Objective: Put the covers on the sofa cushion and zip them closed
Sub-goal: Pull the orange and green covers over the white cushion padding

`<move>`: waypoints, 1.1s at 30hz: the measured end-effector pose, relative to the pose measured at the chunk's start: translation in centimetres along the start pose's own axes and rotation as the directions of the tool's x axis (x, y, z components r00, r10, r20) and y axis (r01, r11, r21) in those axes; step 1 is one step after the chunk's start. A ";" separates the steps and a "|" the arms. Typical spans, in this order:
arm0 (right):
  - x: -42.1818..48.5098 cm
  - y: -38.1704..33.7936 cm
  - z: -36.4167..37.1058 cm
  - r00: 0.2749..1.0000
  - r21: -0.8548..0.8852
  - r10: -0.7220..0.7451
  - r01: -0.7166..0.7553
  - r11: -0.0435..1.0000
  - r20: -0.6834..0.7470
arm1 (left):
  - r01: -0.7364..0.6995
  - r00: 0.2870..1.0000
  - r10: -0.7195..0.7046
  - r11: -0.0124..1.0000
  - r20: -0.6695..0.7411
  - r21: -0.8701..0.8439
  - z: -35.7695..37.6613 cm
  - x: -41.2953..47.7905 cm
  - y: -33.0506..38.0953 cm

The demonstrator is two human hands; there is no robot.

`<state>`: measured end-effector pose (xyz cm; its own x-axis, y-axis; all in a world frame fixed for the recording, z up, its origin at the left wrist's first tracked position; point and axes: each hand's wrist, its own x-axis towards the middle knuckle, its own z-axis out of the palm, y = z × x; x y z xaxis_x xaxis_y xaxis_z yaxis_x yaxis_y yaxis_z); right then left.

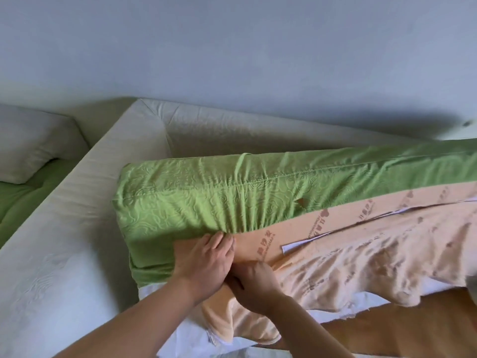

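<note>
left hand (206,257) flat, pressing green embossed cushion cover (206,197) | right hand (254,285) pinching peach printed fabric (348,259) | cream sofa (64,254) front edge

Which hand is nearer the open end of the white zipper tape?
Right. The right hand sits just below and left of the zipper tape end, gripping the peach fabric; the left hand lies farther left, by the green cover.

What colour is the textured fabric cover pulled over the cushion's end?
The textured fabric cover is light green with embossed swirls, best seen in the head view.
</note>
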<state>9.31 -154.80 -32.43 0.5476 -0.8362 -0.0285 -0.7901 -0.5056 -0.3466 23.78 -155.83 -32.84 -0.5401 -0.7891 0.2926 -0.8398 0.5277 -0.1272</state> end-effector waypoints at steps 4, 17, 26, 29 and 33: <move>0.7 -0.5 -1.7 0.999 -0.039 0.002 0.000 0.999 0.047 | 0.180 0.984 -0.180 0.983 -0.008 -0.036 0.1 0.6 -1.2; 0.4 1.6 -0.7 0.999 -0.050 0.037 -0.036 0.998 0.028 | -0.004 1.000 0.005 0.985 0.009 -0.170 0.9 0.9 0.3; 4.6 4.3 -3.4 0.978 0.130 -0.051 0.025 0.991 0.201 | 0.338 0.928 -0.287 0.916 0.239 -0.214 2.6 2.1 0.8; 4.1 8.3 -4.1 0.979 0.053 -0.197 0.194 0.980 0.059 | 0.420 0.892 -0.385 0.899 0.236 -0.120 3.0 2.5 2.0; 2.6 17.2 -6.3 0.959 -0.310 -0.220 0.158 0.937 -0.176 | 0.535 0.825 -0.514 0.844 0.235 -0.033 3.0 3.3 2.7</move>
<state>-4.53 -167.03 -32.54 0.6510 -0.7282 0.2143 -0.7393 -0.6722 -0.0387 19.56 -157.92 -35.10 -0.0265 -0.9961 0.0844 -0.9962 0.0333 0.0805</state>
